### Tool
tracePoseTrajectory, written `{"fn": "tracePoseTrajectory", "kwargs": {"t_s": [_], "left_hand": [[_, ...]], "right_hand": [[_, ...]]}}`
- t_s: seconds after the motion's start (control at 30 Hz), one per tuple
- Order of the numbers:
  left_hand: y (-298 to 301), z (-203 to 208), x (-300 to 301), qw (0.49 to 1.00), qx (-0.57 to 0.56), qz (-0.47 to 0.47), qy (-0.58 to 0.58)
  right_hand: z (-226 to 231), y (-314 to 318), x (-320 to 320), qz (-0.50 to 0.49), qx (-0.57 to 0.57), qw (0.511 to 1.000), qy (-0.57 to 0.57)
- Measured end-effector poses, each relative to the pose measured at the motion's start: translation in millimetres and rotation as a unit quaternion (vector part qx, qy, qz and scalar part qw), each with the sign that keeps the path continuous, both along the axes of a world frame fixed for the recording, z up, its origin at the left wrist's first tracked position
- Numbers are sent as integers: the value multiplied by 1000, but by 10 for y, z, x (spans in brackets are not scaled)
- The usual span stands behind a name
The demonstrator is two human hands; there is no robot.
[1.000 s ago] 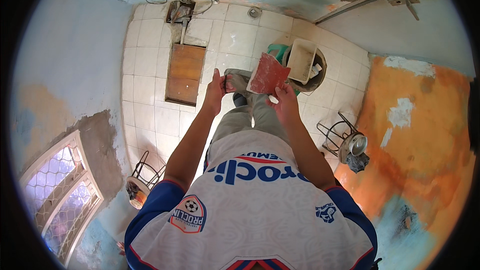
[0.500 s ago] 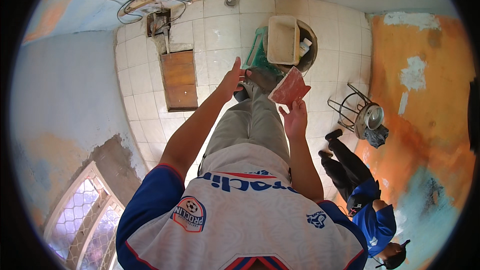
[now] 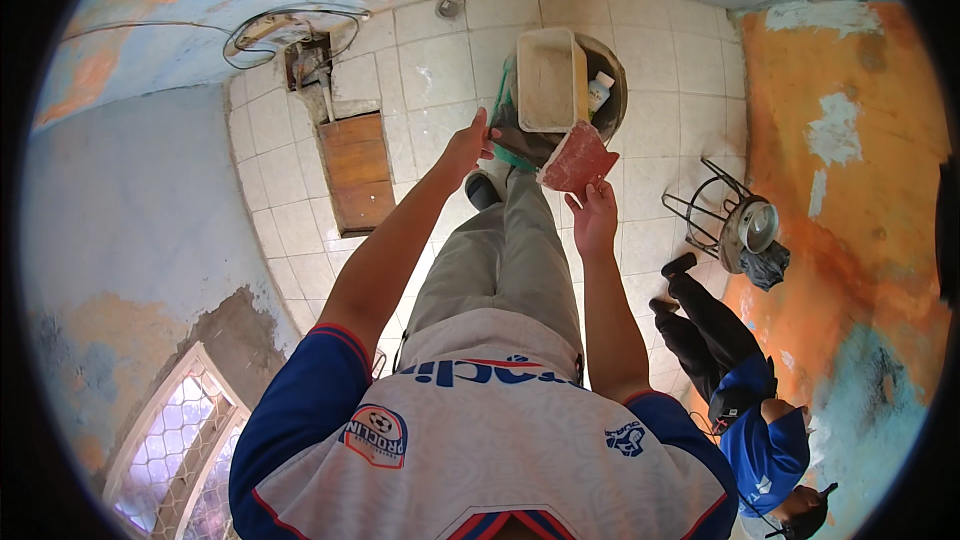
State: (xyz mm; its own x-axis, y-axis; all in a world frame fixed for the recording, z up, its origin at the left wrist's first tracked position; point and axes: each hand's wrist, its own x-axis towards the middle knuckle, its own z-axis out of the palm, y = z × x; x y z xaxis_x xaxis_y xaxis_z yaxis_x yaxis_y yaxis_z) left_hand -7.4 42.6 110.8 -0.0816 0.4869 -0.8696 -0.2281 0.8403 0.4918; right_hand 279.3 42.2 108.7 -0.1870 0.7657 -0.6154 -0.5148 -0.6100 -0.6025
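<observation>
My right hand (image 3: pixel 597 215) grips a flat reddish piece with an uneven edge (image 3: pixel 579 160) at its lower side. Pale powder or paste marks its surface, and it overlaps the near rim of a cream rectangular tub (image 3: pixel 553 80). Across from it, my left hand (image 3: pixel 468 147) is open, fingers apart, thumb side up. A dark flat shape (image 3: pixel 528 145) shows between my hands, beside the left fingers; I cannot tell what it is or whether they touch it. The tub rests on a round dark bucket (image 3: pixel 620 105), in which a white bottle (image 3: pixel 600 90) shows.
Green plastic (image 3: pixel 505 105) sits left of the tub. A wooden board (image 3: pixel 358 175) covers a floor recess left, near an open pit with pipes (image 3: pixel 312 65). At right stand a metal-legged stool (image 3: pixel 715 215) holding a metal bowl (image 3: pixel 757 227), and another person in blue (image 3: pixel 760 440).
My right hand has lifted the reddish piece slightly away from me, toward the tub. The left hand stays nearly in place. The whole view has shifted a little.
</observation>
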Motion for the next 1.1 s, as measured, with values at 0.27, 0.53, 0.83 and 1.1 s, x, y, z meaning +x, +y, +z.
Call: {"fn": "tracePoseTrajectory", "kwargs": {"t_s": [0.27,0.53,0.83,1.1], "left_hand": [[138,-34,156,997,62,-30,24],[173,-131,179,1000,5,-8,-15],[43,-405,247,998,55,-38,18],[-42,-523,318,992,97,-37,74]], "right_hand": [[-122,162,79,-44,42,998,11],[-218,162,138,-51,25,998,22],[-462,73,134,-70,-23,997,11],[-499,-2,161,-65,-20,998,9]]}}
